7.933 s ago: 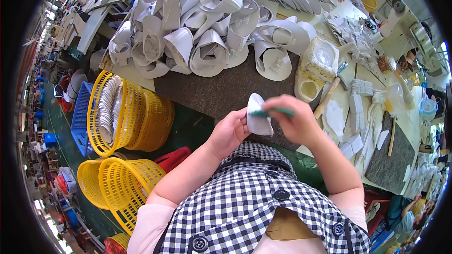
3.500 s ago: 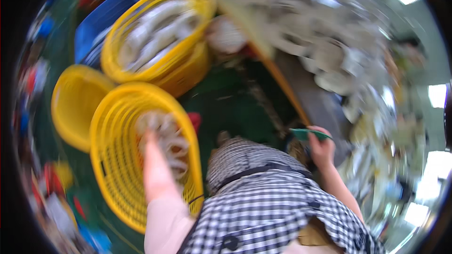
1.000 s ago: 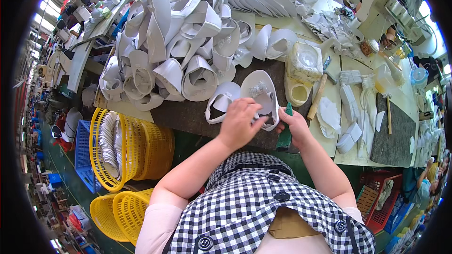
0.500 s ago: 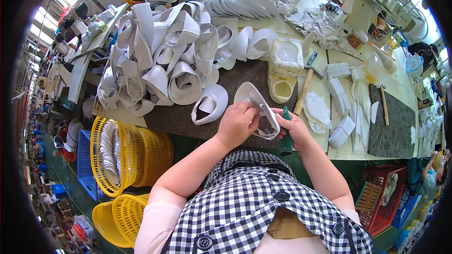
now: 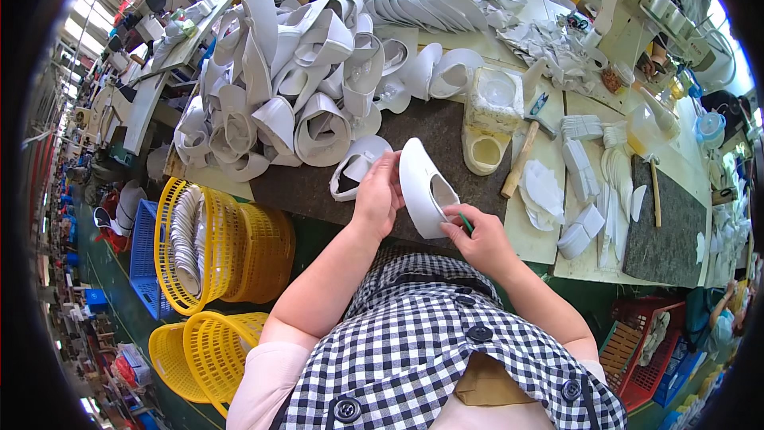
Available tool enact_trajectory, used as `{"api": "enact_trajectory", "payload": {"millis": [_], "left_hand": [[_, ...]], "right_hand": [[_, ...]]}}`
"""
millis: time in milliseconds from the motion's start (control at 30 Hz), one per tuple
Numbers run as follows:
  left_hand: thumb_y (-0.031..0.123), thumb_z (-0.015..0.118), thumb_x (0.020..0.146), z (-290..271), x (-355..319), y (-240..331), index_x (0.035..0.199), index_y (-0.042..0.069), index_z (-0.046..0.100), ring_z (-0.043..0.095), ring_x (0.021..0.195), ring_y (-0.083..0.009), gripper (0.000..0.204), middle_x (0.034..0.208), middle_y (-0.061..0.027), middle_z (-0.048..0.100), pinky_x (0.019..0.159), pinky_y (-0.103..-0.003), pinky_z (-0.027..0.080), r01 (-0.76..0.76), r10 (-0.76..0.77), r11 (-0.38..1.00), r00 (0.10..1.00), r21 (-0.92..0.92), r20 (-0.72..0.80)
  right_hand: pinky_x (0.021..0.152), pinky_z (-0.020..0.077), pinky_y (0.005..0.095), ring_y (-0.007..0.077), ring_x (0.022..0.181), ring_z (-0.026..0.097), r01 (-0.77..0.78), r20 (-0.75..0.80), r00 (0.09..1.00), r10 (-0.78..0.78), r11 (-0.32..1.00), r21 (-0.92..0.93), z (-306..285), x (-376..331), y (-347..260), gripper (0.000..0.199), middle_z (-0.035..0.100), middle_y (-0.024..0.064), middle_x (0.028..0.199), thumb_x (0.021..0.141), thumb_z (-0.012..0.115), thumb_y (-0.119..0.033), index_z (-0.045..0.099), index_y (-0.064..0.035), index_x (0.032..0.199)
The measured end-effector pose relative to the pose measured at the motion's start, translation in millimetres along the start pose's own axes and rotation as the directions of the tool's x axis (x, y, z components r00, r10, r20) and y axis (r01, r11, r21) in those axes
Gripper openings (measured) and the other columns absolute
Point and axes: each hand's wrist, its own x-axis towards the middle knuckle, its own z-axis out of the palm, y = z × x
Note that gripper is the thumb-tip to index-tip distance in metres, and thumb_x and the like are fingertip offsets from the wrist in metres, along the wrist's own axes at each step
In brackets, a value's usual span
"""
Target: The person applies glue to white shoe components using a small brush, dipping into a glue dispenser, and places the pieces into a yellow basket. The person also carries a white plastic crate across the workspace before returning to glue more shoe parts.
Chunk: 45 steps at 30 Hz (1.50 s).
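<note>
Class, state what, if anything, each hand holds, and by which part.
The right hand holds a white piece by its lower right edge, plus a mostly hidden green tool. The left hand is at the piece's left side; grip unclear.

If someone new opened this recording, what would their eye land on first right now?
Probably the big heap of white curved pieces in the upper left, along with the bright yellow baskets below it. The black-and-white checked garment filling the lower middle also stands out. At the centre, a single white piece sits between the left hand and right hand.
</note>
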Motion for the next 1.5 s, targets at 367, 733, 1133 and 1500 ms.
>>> {"api": "enact_trajectory", "payload": {"millis": [367,733,1133,1500], "left_hand": [[0.003,0.051,0.084,-16.2,-23.9,-9.9,0.126,0.001,0.030,0.058,0.074,-0.0144,0.047,0.108,-0.0113,0.050,0.056,-0.024,0.050,-0.156,0.119,0.923,0.985,0.350,0.125],[0.027,0.045,0.091,-20.4,-30.8,-17.3,0.103,0.003,0.048,0.056,0.067,-0.0153,0.027,0.082,-0.0080,0.056,0.060,-0.028,0.047,0.093,-0.120,0.947,0.990,0.308,0.070],[0.032,0.043,0.091,-65.3,16.6,-30.0,0.106,0.001,0.046,0.055,0.064,-0.0123,0.034,0.080,-0.0062,0.055,0.060,-0.026,0.046,0.077,-0.087,0.889,0.996,0.451,0.002],[0.015,0.042,0.090,-44.1,30.6,-30.0,0.114,-0.002,0.042,0.051,0.090,-0.0140,0.030,0.100,-0.0097,0.054,0.081,-0.028,0.040,-0.089,0.059,0.825,0.996,0.559,0.070]], "right_hand": [[0.061,0.0452,0.0350,0.0258,0.074,0.055,0.313,-0.032,0.903,-0.429,0.707,-0.634,6.1,34.7,-20.7,0.029,0.054,0.0070,0.075,0.065,0.069,-0.018,0.053,-0.0070,0.086],[0.061,0.0443,0.0363,0.0272,0.072,0.053,0.412,0.036,0.869,-0.493,0.682,-0.605,22.3,60.1,14.4,0.029,0.052,0.0090,0.076,0.062,0.068,-0.018,0.048,-0.0059,0.081],[0.071,0.0443,0.0262,0.0120,0.071,0.052,-0.011,-0.521,0.851,0.064,0.995,0.104,-69.5,53.3,51.3,0.018,0.056,0.0035,0.075,0.090,0.048,-0.019,0.057,-0.0046,0.098],[0.052,0.0387,0.0241,0.0083,0.057,0.048,0.088,-0.616,0.779,-0.116,0.993,-0.076,-61.2,82.2,80.3,0.012,0.055,0.0020,0.064,0.083,0.057,-0.009,0.059,-0.0055,0.095]]}}
